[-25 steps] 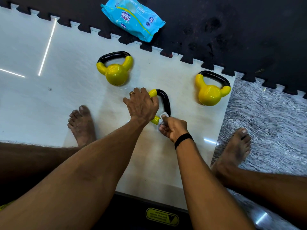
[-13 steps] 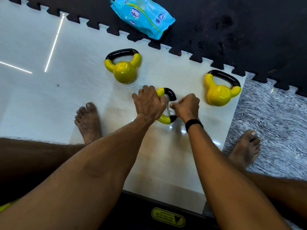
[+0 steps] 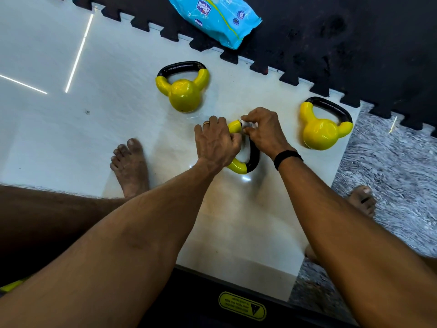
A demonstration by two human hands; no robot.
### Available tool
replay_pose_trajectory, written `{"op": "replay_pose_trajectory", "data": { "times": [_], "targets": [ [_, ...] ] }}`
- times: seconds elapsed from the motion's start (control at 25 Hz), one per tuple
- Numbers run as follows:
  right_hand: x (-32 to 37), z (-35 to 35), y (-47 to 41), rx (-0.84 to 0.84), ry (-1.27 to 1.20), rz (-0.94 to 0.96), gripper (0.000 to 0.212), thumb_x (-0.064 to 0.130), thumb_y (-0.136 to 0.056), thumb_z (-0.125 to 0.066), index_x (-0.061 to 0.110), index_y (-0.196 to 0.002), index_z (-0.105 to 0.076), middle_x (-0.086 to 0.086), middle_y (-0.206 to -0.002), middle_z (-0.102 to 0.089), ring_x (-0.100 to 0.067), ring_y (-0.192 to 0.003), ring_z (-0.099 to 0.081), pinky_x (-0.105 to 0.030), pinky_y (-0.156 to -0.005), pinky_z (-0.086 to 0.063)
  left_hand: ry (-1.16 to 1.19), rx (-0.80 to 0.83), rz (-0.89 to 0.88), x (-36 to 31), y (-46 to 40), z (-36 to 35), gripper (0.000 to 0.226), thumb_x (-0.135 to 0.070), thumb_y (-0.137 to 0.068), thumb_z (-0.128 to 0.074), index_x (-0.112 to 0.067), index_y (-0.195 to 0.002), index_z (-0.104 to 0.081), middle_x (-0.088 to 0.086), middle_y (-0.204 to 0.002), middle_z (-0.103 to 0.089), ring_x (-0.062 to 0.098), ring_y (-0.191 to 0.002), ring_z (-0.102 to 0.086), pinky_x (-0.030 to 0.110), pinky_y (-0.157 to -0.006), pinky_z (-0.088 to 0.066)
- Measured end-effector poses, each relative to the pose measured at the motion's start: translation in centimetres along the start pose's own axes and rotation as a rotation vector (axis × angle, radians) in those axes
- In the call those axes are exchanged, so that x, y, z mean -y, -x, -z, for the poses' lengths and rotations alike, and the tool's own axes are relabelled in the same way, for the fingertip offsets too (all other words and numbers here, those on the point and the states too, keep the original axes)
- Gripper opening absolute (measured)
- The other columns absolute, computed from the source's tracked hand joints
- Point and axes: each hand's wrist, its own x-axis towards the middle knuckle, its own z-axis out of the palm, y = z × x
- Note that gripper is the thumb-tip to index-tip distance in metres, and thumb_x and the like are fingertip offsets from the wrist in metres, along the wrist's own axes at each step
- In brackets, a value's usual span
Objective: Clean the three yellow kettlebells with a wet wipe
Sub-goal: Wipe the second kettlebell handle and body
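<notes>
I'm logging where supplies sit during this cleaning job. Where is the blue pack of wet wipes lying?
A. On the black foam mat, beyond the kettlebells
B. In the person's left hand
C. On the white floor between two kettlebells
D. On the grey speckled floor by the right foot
A: the blue pack of wet wipes lies on the black foam mat, past its jagged edge and apart from both hands.

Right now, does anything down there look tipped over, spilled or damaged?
Nothing damaged or spilled. The middle kettlebell lies on its side, but the left hand is holding it that way while the right hand wipes its handle. The other two kettlebells look undisturbed.
</notes>
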Motion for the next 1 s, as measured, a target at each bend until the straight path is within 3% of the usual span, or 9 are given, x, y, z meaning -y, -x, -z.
{"op": "replay_pose_trajectory", "data": {
  "times": [0.12, 0.2, 0.32, 0.52, 0.64, 0.76, 0.88, 1.0],
  "targets": [
    [0.7, 0.6, -0.8, 0.097, -0.085, 0.013, 0.028, 0.001, -0.08, -0.069, 0.002, -0.107, -0.072, -0.015, -0.111, -0.07, -0.023, -0.107, -0.062, -0.003, -0.083, -0.041, 0.048, 0.01, 0.004, 0.8, 0.0, -0.2, 0.037, -0.043, -0.08, -0.05, -0.007, -0.081, -0.055, 0.013, -0.081, -0.058, 0.034, -0.073, -0.056, 0.041, -0.071, -0.039],
    [0.6, 1.1, -1.2, 0.15, -0.127, -0.017, 0.028, 0.007, -0.082, -0.071, 0.004, -0.11, -0.071, -0.011, -0.114, -0.07, -0.016, -0.109, -0.062, 0.006, -0.077, -0.036, 0.073, 0.015, 0.005, 0.9, -0.1, -0.1, 0.038, -0.044, -0.078, -0.048, -0.007, -0.081, -0.056, 0.013, -0.082, -0.058, 0.033, -0.074, -0.056, 0.041, -0.073, -0.038],
    [0.1, 1.3, -0.5, 0.132, -0.227, -0.089, 0.029, 0.013, -0.083, -0.072, 0.006, -0.111, -0.071, -0.01, -0.114, -0.071, -0.013, -0.109, -0.063, 0.001, -0.079, -0.041, 0.093, 0.019, 0.022, 0.9, -0.1, 0.0, 0.046, -0.049, -0.076, -0.038, -0.007, -0.082, -0.056, 0.013, -0.083, -0.059, 0.033, -0.076, -0.056, 0.042, -0.073, -0.038],
    [-0.8, -0.5, 2.4, -0.113, -0.38, -0.301, 0.028, 0.021, -0.083, -0.071, 0.006, -0.106, -0.074, -0.006, -0.103, -0.074, -0.003, -0.094, -0.058, -0.018, -0.081, -0.047, 0.112, 0.018, 0.039, 0.8, -0.1, 0.0, 0.05, -0.051, -0.076, -0.033, -0.007, -0.083, -0.056, 0.013, -0.084, -0.059, 0.033, -0.079, -0.056, 0.042, -0.077, -0.036],
    [-1.1, -1.9, 4.8, -0.236, -0.483, -0.444, 0.024, 0.023, -0.083, -0.07, -0.001, -0.085, -0.074, 0.005, -0.076, -0.064, -0.003, -0.075, -0.046, -0.022, -0.066, -0.043, 0.107, 0.019, 0.049, 0.9, -0.1, 0.1, 0.051, -0.05, -0.076, -0.03, -0.007, -0.084, -0.057, 0.013, -0.085, -0.059, 0.033, -0.08, -0.056, 0.042, -0.078, -0.035],
    [-0.3, -2.9, 6.9, -0.346, -0.477, -0.503, 0.031, 0.023, -0.086, -0.068, 0.001, -0.064, -0.059, 0.0, -0.061, -0.044, -0.011, -0.066, -0.033, -0.022, -0.054, -0.034, 0.096, 0.021, 0.045, 0.8, -0.1, 0.1, 0.051, -0.05, -0.076, -0.029, -0.007, -0.084, -0.057, 0.013, -0.086, -0.059, 0.033, -0.08, -0.056, 0.042, -0.079, -0.035],
    [0.8, -4.0, 8.6, -0.455, -0.501, -0.571, 0.027, 0.023, -0.086, -0.067, 0.001, -0.069, -0.064, 0.0, -0.061, -0.049, -0.011, -0.064, -0.036, -0.022, -0.055, -0.037, 0.088, 0.029, 0.055, 0.7, -0.1, 0.2, 0.051, -0.049, -0.076, -0.029, -0.007, -0.085, -0.057, 0.013, -0.087, -0.059, 0.034, -0.082, -0.056, 0.042, -0.081, -0.034],
    [2.3, -5.5, 10.5, -0.575, -0.538, -0.669, 0.024, 0.021, -0.088, -0.067, -0.003, -0.091, -0.072, -0.013, -0.071, -0.07, -0.009, -0.065, -0.045, -0.02, -0.061, -0.04, 0.085, 0.036, 0.047, 0.7, 0.0, 0.3, 0.05, -0.049, -0.077, -0.03, -0.007, -0.084, -0.056, 0.013, -0.086, -0.058, 0.034, -0.081, -0.055, 0.042, -0.081, -0.034]
  ]
}}
